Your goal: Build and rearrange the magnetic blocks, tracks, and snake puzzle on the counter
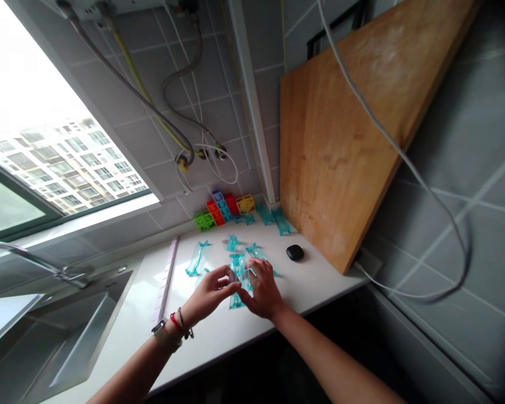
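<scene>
Both hands meet over the white counter (204, 328), around a clear, see-through plastic piece (244, 274). My left hand (214, 287) pinches its left side with thumb and fingers. On the other side, my right hand (264, 289) curls its fingers and thumb round it. Beneath the hands lies a turquoise translucent plastic piece (236, 302), partly covered by them. Similar pieces lie about: a long turquoise piece (197, 258) to the left, a small turquoise piece (231, 242) behind, and another turquoise piece (255, 251) just beyond my right hand.
Colourful plastic pieces (222, 206) and more turquoise track-like pieces (281, 221) line the back wall. A black rounded case (295, 252) sits at right, before a leaning wooden board (340, 140). Left are a pale strip (167, 278), a sink (105, 331) and a faucet (63, 273). A cable (379, 123) hangs at right.
</scene>
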`<state>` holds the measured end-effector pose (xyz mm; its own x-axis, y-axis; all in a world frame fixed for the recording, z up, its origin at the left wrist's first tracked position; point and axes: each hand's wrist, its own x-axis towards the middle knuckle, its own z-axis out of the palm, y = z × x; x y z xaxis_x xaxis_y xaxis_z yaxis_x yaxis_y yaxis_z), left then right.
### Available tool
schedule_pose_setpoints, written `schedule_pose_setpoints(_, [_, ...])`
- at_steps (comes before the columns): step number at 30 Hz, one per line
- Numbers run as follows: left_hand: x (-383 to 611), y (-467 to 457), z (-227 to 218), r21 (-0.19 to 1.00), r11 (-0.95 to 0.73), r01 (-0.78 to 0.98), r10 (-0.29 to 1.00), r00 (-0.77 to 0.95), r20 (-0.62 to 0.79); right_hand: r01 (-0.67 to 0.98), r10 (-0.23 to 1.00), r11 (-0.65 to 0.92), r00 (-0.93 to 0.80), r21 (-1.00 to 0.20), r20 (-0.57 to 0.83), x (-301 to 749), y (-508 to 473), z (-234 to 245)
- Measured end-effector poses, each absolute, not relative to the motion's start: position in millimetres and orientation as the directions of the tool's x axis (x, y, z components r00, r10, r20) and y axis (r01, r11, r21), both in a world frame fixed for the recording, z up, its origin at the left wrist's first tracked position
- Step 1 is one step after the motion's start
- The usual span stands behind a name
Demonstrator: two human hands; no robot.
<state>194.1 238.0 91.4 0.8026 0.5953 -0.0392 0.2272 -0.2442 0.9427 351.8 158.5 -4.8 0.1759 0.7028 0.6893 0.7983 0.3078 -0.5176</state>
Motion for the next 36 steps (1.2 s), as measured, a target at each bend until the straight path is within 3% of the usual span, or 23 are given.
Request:
schedule_pose_setpoints(5, [198,238,99,0.944,-0.232,0.236,0.538,0.839,-0.077,0.787,0.691,0.329,0.176,-0.522,0.701,350,158,-7])
schedule_pose_setpoints(8, [193,249,105,0.889,-0.348,0.298,0.593,0.804,-0.037,0.772,0.681,0.295,0.242,-0.562,0.691,352,158,-8])
schedule_pose_setpoints(12, [180,282,112,0.643,-0.561,0.522,0.734,0.673,0.094,0.737,0.637,0.230,0.380,-0.636,0.671,358,160,-11])
schedule_pose_setpoints(16, [178,329,108,0.469,-0.547,0.694,0.823,0.548,0.149,0.680,0.575,0.158,0.526,-0.716,0.627,364,166,-16])
schedule_pose_setpoints(22, [209,379,74,0.166,-0.480,0.861,0.876,0.481,0.035,0.651,0.552,0.104,0.592,-0.752,0.588,363,169,-20])
schedule_pose_setpoints(26, [228,396,53,0.029,-0.468,0.883,0.882,0.469,-0.045,0.646,0.539,0.067,0.618,-0.760,0.573,363,168,-20])
schedule_pose_setpoints(31, [232,410,38,-0.043,-0.503,0.863,0.862,0.498,-0.092,0.630,0.543,0.062,0.629,-0.774,0.556,363,168,-18])
schedule_pose_setpoints(36, [221,416,33,0.004,-0.579,0.815,0.814,0.578,-0.045,0.594,0.555,0.062,0.647,-0.802,0.522,365,169,-16])
